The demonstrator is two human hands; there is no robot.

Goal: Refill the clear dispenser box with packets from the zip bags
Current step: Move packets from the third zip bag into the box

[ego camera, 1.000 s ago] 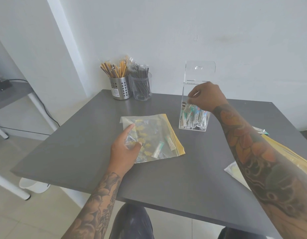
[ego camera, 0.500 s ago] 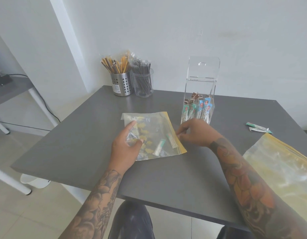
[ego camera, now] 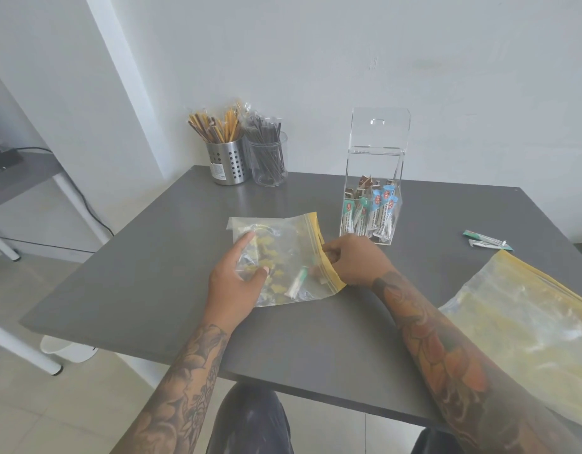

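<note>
A small zip bag (ego camera: 284,244) with a yellow zip strip lies flat on the grey table (ego camera: 158,273); a green-tipped packet (ego camera: 297,283) shows inside it. My left hand (ego camera: 232,281) presses on the bag, index finger straight and thumb spread. At the bag's yellow mouth my right hand (ego camera: 351,260) pinches the zip edge with curled fingers; the fingertips are hidden in the opening. Just behind stands the clear dispenser box (ego camera: 374,165), lid tipped up, with several blue, green and brown packets (ego camera: 369,214) in its bottom.
A larger zip bag (ego camera: 518,322) lies at the right table edge under my right forearm. Two loose packets (ego camera: 486,240) lie far right. A perforated metal cup (ego camera: 227,162) and a glass cup (ego camera: 270,162) of wrapped sticks stand at the back by the wall.
My right hand came down from the dispenser box to the mouth of the small zip bag and now has hold of its zip edge. My left hand stayed on the bag.
</note>
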